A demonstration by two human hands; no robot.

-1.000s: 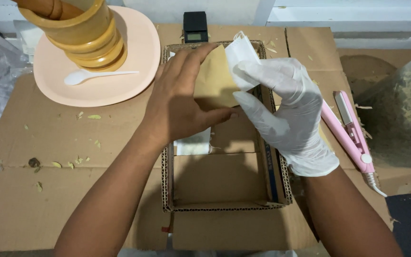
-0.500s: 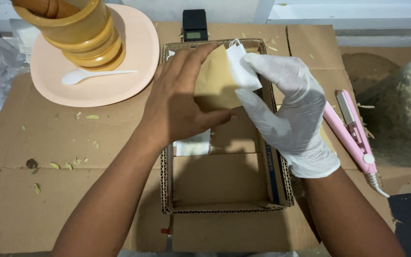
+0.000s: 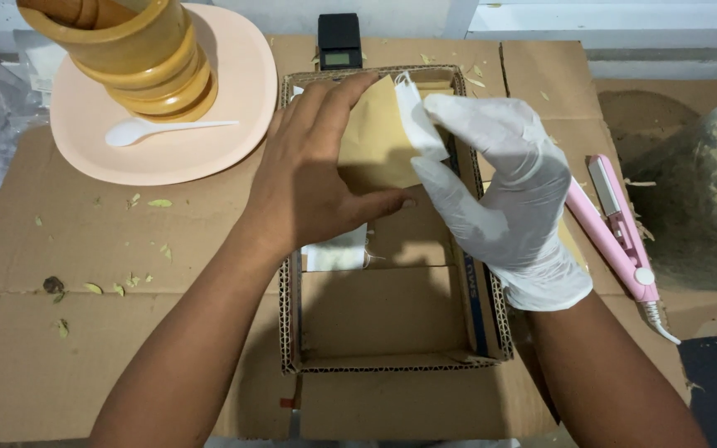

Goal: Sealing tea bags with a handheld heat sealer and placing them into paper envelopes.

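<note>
The bare left hand [image 3: 313, 178] is pinching a flat tan paper envelope [image 3: 373, 137] between thumb below and spread fingers on top, holding it over the far end of a shallow corrugated cardboard tray [image 3: 392, 357]. The right hand [image 3: 499, 195], sheathed in a smooth white glove, is closing its fingertips on a small white, soft-looking pouch [image 3: 421, 124] at the envelope's 3 o'clock edge; part of the pouch is lying hidden behind the envelope or the glove, so whether it is sitting inside the envelope cannot be told. Another white piece [image 3: 338, 253] is showing under the left wrist in the tray, mostly covered. The tray's cut walls are showing their fluted cores, and it is resting on flattened brown cardboard sheets [image 3: 126, 241] speckled with dry leaf crumbs. At 10 o'clock from the hands a pale pink plate [image 3: 234, 108] is carrying a turned, ridged wooden mortar [image 3: 139, 58], cut off by the top edge, and a white plastic spoon [image 3: 159, 129]. At 12 o'clock a small black scale [image 3: 339, 41] is standing just beyond the tray. At 3 o'clock a slim pink heat sealer [image 3: 616, 228] is lying on the cardboard, beside a clear bag of dried, shredded plant matter [image 3: 707, 199], cut off by the right edge.
</note>
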